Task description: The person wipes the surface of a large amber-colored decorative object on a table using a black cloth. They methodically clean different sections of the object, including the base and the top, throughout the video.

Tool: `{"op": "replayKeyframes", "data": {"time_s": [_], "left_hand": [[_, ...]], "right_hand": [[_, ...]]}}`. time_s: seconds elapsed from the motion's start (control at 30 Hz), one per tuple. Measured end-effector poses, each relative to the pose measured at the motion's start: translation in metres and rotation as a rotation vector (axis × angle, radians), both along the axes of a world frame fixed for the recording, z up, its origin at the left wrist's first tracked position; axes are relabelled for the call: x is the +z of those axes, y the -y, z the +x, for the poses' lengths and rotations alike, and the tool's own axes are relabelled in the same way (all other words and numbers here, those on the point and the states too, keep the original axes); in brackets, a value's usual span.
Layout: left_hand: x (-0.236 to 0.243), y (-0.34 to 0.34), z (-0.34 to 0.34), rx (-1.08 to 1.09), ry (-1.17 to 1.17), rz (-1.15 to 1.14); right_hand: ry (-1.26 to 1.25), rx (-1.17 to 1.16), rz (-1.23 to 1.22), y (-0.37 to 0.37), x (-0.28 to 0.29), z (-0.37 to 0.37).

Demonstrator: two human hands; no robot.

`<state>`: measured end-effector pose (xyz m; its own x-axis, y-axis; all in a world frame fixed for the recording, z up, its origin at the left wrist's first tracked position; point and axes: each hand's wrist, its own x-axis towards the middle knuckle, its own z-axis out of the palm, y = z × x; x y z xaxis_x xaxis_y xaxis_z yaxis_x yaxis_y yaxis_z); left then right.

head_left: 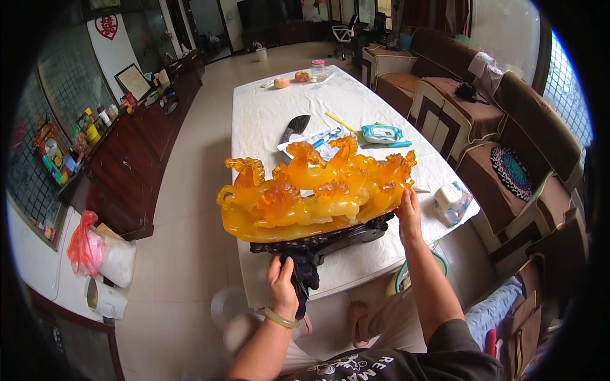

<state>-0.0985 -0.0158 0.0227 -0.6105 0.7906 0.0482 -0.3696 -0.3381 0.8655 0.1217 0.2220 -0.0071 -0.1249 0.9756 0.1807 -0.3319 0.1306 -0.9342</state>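
My left hand [284, 286] was closed on a black cloth [307, 273] below the dark base [356, 237]. The amber sculpture [305, 213] sat on that base, over the table's [257, 127] near edge. My right hand [409, 219] touched its right end; whether clamped, I could not tell.
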Motion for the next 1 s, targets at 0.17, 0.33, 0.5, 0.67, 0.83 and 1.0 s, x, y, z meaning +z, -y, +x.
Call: {"op": "replayKeyframes", "data": {"time_s": [0.17,0.33,0.5,0.67,0.83,1.0], "left_hand": [[0.008,0.02,0.005,0.093,-0.09,0.003],[0.011,0.04,0.01,0.245,-0.208,0.005],[0.048,0.043,0.015,0.164,-0.273,0.115],[0.075,0.046,0.021,0.092,-0.384,0.174],[0.092,0.037,0.018,0.054,-0.482,0.229],[0.094,0.03,0.012,-0.074,-0.406,0.186]], "right_hand": [[0.064,-0.183,-0.027,0.024,-0.001,0.008],[0.162,-0.323,0.183,0.067,-0.022,0.021],[0.279,0.181,0.308,0.151,0.018,-0.022],[0.446,0.395,0.811,0.195,0.095,-0.058],[0.528,0.239,0.957,0.209,0.106,-0.067],[0.63,0.098,1.056,0.206,0.121,-0.065]]}}
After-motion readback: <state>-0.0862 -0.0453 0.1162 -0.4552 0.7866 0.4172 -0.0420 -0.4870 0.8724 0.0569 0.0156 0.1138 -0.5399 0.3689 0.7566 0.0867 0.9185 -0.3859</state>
